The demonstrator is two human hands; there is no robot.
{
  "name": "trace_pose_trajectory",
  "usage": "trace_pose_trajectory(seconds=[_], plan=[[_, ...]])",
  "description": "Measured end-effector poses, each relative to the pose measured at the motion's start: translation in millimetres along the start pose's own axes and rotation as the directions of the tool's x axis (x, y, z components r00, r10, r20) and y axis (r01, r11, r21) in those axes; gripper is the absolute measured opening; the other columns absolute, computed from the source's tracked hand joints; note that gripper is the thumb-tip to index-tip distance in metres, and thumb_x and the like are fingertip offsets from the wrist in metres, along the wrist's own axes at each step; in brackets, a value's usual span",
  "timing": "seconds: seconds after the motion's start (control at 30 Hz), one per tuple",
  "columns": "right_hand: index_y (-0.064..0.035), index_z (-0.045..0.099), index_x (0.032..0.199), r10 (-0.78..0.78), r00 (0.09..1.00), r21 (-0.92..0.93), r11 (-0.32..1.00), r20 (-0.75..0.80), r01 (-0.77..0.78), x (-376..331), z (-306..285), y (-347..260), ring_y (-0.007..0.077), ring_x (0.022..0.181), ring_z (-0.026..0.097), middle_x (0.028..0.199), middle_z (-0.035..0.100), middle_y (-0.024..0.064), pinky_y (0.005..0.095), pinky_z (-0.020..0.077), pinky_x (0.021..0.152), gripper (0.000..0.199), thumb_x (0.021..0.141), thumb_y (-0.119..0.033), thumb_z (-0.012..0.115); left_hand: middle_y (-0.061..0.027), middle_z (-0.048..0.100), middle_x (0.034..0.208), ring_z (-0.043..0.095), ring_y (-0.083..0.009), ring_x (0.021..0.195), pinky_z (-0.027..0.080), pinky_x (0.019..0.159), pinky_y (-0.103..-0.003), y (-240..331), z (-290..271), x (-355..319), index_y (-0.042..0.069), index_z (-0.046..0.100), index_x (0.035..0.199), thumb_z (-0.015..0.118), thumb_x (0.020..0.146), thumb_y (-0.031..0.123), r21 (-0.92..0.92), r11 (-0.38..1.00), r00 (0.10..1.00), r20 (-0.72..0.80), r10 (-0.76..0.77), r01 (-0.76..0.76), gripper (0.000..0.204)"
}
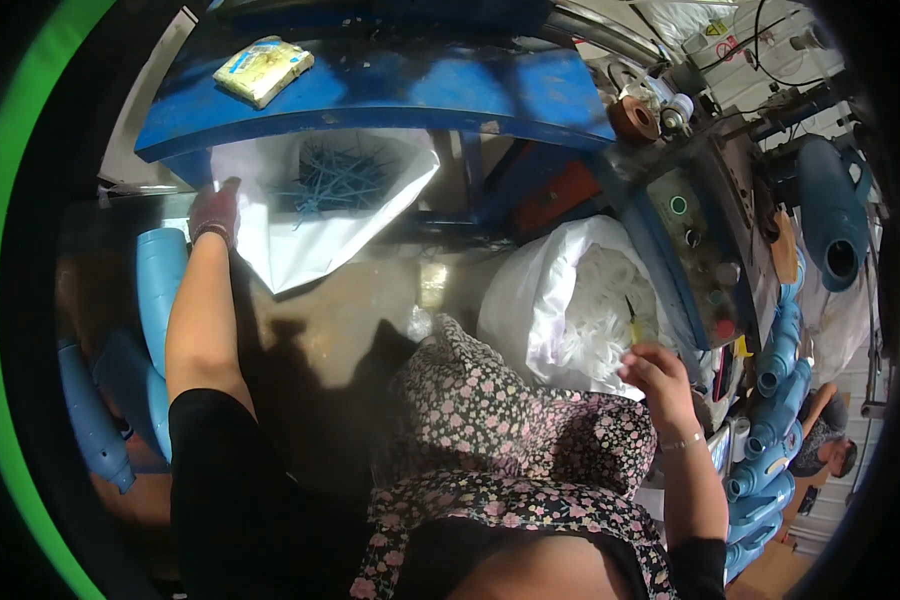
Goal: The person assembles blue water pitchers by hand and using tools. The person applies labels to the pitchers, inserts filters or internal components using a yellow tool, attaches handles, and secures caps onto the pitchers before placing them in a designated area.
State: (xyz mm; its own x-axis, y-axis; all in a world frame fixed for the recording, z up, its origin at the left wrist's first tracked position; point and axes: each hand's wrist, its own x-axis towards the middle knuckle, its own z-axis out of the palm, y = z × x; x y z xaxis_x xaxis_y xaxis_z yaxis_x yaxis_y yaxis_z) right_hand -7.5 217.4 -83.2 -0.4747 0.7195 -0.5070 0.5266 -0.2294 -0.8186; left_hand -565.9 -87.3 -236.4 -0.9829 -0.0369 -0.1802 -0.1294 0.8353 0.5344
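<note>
My left hand [215,212], in a dark red glove, reaches forward to the left edge of a white sack [310,250]. Its fingers are partly hidden and blurred, so whether they grip the sack cannot be told. Thin blue plastic strips [340,178] fill the sack's mouth. Just beside that hand, a blue plastic container [158,275] stands at the left. At the right, my bare right hand [658,372] is closed around the yellowish handle of a small knife [637,322], its dark tip pointing up. Under the knife, a second white sack [545,300] holds whitish plastic scraps [605,320].
A blue worktable [420,90] spans the front, carrying a yellowish wrapped block [264,70]. Machine controls with a green button [678,205] rise at the right. Several blue containers [770,430] line the right side, another hangs above [832,215]. A person [820,435] is farther right.
</note>
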Motion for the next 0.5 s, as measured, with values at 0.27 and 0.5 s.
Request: trace_pose_trajectory(seconds=[0.27, 0.5], plan=[[-0.0062, 0.013, 0.149, -0.012, 0.908, -0.022, 1.000, 0.419, 0.023, 140.0, 183.9, -51.9, 0.0297, 0.114, 0.053, 0.131, 0.048, 0.0197, 0.0435, 0.0484, 0.090, 0.091, 0.084, -0.032, 0.071, -0.0197, 0.060, 0.112, 0.059, -0.0365, 0.104, 0.051, 0.083, -0.045, -44.4, 1.3, 2.6, 0.016, 0.052, 0.118, 0.045, 0.091, 0.008, 0.247, 0.872, 0.891, -0.062, 0.450, -0.423, 0.029], [0.0000, 0.022, 0.142, 0.065, 0.982, 0.045, 0.996, 0.176, -0.074, 232.1, 281.2, -47.1, 0.0357, 0.112, 0.054, 0.127, 0.050, 0.0213, 0.0490, 0.0492, 0.088, 0.079, 0.081, -0.024, 0.067, -0.0127, 0.060, 0.119, 0.059, -0.0342, 0.105, 0.049, 0.088, -0.043, -59.1, -20.1, -14.2, 0.016, 0.060, 0.119, 0.045, 0.096, 0.021, 0.090, 0.973, 0.964, -0.142, 0.224, -0.212, 0.028]])
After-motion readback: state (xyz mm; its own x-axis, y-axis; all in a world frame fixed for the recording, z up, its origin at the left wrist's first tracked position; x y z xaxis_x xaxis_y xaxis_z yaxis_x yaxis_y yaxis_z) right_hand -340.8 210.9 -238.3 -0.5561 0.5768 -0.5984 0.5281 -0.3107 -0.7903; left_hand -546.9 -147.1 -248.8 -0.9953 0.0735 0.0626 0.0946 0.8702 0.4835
